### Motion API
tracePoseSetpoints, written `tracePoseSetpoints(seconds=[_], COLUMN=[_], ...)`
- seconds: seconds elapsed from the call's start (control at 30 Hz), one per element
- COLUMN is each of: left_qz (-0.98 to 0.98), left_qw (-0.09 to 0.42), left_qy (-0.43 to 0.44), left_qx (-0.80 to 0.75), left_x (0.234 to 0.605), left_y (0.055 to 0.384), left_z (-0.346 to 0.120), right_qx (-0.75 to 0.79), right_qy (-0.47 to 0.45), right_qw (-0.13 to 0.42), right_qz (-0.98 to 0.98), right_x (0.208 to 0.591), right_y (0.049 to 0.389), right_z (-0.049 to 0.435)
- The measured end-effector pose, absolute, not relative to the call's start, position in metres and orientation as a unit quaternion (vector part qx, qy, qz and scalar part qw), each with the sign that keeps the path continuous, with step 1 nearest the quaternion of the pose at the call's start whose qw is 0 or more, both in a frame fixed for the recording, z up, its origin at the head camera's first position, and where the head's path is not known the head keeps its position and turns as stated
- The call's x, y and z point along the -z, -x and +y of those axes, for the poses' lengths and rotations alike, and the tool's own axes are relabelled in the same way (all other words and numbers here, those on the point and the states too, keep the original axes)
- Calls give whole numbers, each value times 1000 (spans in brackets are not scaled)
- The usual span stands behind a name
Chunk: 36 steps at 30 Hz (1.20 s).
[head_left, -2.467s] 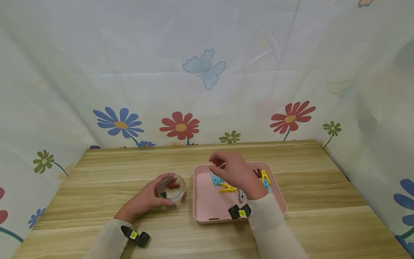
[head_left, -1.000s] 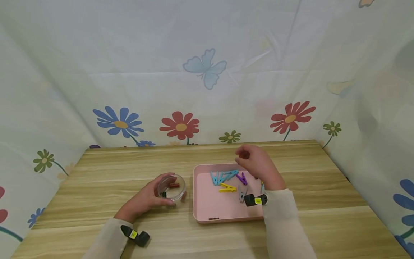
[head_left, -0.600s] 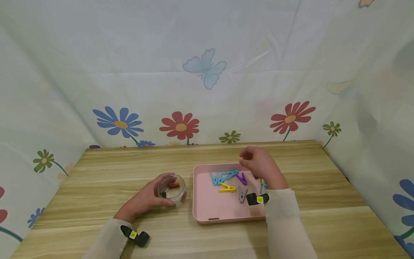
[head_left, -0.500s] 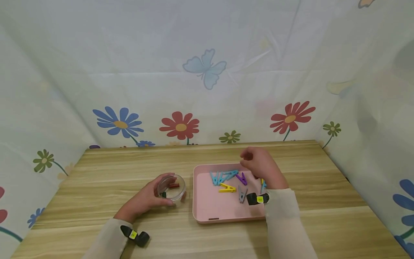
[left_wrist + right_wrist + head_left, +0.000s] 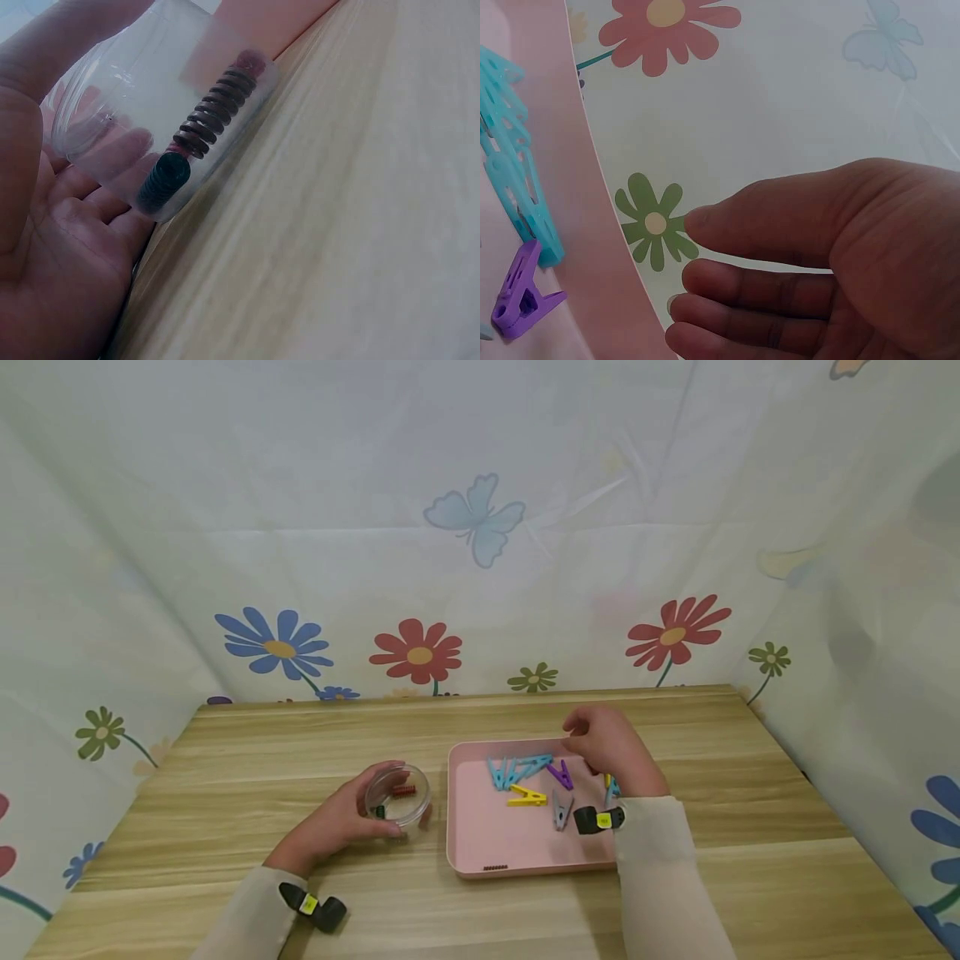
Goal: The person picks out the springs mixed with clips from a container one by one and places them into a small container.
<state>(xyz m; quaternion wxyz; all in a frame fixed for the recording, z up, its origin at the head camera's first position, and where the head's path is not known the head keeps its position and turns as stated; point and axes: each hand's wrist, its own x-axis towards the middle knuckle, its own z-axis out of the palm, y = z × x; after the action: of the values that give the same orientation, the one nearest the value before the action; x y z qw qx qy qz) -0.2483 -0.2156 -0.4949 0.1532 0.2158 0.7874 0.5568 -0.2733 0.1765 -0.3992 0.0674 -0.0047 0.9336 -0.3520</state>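
Note:
My left hand [image 5: 341, 817] holds a small clear round jar [image 5: 429, 795], its thumb and fingers curled around the sides. Inside lie a red coil spring [image 5: 405, 791], a dark green spring [image 5: 166, 178] and a brown spring [image 5: 214, 112], the last two plainest in the left wrist view. Over the back right of a pink tray [image 5: 480, 847] hovers my right hand [image 5: 611, 750]. In the right wrist view its thumb stands apart from gently bent fingers, with nothing between them. Near it are a purple clothespin [image 5: 526, 296] and light blue clothespins [image 5: 521, 195]. Part of the tray is hidden beneath this hand.
A yellow clothespin [image 5: 527, 796] and a grey clothespin [image 5: 562, 811] lie mid-tray. A dark spring [image 5: 496, 867] sits by the tray's front edge. Wooden tabletop [image 5: 300, 743] surrounds everything, and a flowered white cloth [image 5: 337, 568] hangs behind and at both sides.
My right hand has moved right from over the tray's middle to its back right corner, uncovering the blue and purple clothespins, then sunk slightly. The left hand and jar have stayed put.

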Motion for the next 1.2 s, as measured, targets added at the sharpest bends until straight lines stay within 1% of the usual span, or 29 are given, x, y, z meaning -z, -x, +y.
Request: tracePoseSetpoints(seconds=[0.43, 0.87, 1.2], left_qz=[775, 790, 791], left_qw=[149, 154, 153], left_qy=[-233, -216, -216], left_qx=[-568, -553, -552], left_x=[496, 496, 497], left_y=[249, 249, 250], left_z=[-217, -217, -216], right_qx=[332, 316, 299], right_qy=[-22, -58, -74], right_qw=[77, 99, 103], right_qz=[940, 942, 946], right_x=[404, 408, 409], right_y=[275, 278, 279], right_z=[178, 182, 185])
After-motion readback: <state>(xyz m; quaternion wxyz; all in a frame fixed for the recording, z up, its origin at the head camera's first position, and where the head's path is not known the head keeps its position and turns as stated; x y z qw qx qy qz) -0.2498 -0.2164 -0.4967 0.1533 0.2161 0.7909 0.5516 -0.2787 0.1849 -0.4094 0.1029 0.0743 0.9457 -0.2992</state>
